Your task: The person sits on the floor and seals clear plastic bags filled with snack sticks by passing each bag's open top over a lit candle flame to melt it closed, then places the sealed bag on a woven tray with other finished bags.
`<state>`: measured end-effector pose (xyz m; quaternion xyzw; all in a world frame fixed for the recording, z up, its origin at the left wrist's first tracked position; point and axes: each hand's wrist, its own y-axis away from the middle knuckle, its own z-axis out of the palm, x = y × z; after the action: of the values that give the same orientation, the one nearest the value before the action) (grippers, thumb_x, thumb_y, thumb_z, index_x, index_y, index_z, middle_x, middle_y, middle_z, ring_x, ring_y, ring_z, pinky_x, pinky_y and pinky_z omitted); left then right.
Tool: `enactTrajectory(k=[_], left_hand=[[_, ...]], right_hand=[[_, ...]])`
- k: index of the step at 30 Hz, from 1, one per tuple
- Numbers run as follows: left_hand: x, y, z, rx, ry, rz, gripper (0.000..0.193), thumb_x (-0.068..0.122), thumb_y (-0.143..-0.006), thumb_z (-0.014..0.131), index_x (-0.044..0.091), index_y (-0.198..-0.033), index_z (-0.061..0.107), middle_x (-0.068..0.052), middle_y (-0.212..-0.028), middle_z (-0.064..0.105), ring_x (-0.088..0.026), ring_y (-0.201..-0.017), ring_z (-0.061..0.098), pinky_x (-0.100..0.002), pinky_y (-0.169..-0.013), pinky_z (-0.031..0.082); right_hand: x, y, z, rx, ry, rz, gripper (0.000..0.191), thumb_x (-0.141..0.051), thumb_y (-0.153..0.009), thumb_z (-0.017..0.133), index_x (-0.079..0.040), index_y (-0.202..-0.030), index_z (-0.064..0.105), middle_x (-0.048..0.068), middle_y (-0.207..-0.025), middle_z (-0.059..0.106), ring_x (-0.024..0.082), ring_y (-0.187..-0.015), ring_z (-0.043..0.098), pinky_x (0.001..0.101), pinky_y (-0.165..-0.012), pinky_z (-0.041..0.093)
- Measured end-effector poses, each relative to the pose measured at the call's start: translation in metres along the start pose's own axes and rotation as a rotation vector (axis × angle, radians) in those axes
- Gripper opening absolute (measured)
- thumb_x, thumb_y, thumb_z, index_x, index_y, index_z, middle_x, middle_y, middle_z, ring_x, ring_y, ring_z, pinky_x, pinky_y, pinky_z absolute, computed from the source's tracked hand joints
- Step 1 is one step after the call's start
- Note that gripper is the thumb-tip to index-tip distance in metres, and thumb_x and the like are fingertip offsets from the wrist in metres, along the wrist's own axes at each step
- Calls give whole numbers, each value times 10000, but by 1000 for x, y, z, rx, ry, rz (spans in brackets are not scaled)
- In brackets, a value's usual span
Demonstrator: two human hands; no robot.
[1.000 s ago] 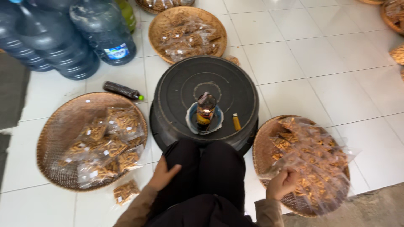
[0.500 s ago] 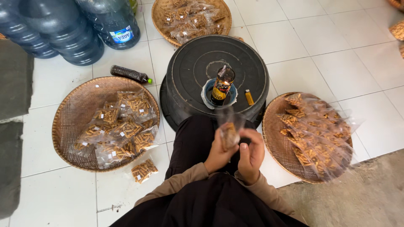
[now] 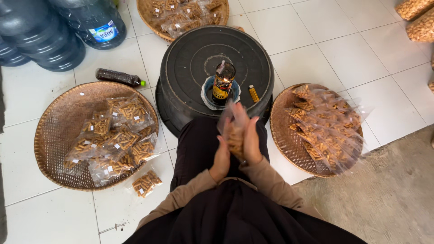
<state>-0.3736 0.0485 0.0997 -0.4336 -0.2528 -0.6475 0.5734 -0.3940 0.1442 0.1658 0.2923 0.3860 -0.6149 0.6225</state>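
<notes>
The floor (image 3: pixel 352 40) is laid with pale glossy square tiles, giving way to rough grey concrete (image 3: pixel 384 199) at the lower right. An upturned black plastic tub (image 3: pixel 190 63), round and ringed with ridges, serves as the counter; on it stand a dark glass bottle (image 3: pixel 223 81) in a small blue dish (image 3: pixel 207 92) and a little orange lighter (image 3: pixel 254 93). Round woven trays sit around it: the left tray (image 3: pixel 49 131) holds clear packets of brown snack sticks, the right tray (image 3: pixel 282 131) more of them, and a third tray (image 3: pixel 147 13) lies beyond the tub. One loose packet (image 3: pixel 145 182) lies on the tiles, near a dark capped bottle (image 3: pixel 118 77) and big blue water jugs (image 3: pixel 90 20).

The left hand (image 3: pixel 221 158) and right hand (image 3: pixel 251 140) are pressed together around a clear snack bag (image 3: pixel 235 133), both grasping it over the person's lap, just in front of the tub; motion blurs the bag.
</notes>
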Motion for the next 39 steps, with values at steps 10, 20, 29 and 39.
enactTrajectory(k=[10,20,29,39], left_hand=[[-4,10,6,39,-1133,373,622,329,-1121,148,152,-1677,-66,-239,-1690,141,-432,-1529,204,-537,-1176,266],[7,27,4,78,-757,129,715,418,-1134,203,9,-1646,-86,-222,-1747,-115,-434,-1610,-149,-574,-1243,-123],[68,3,-22,205,-1117,7,868,392,-718,875,9,-1376,458,-180,-1190,650,-367,-1235,504,-568,-1178,183],[7,22,-48,519,-763,-43,528,230,-792,884,58,-986,425,-43,-861,489,-120,-742,515,-282,-663,494]], right_hand=[[-5,-4,-1,-94,-58,180,955,-723,-959,158,-59,-1645,147,99,-1697,256,242,-1576,217,385,-1274,176],[4,-8,5,-271,-98,281,1018,-795,-932,179,-86,-1660,129,103,-1727,211,260,-1601,159,419,-1283,146],[61,-6,-37,-355,-725,773,932,-784,-1002,258,-54,-1569,374,160,-1575,451,315,-1442,449,454,-1217,346],[84,3,-57,-91,145,168,443,-288,-1031,603,-68,-1400,496,171,-1306,652,217,-1122,665,363,-961,551]])
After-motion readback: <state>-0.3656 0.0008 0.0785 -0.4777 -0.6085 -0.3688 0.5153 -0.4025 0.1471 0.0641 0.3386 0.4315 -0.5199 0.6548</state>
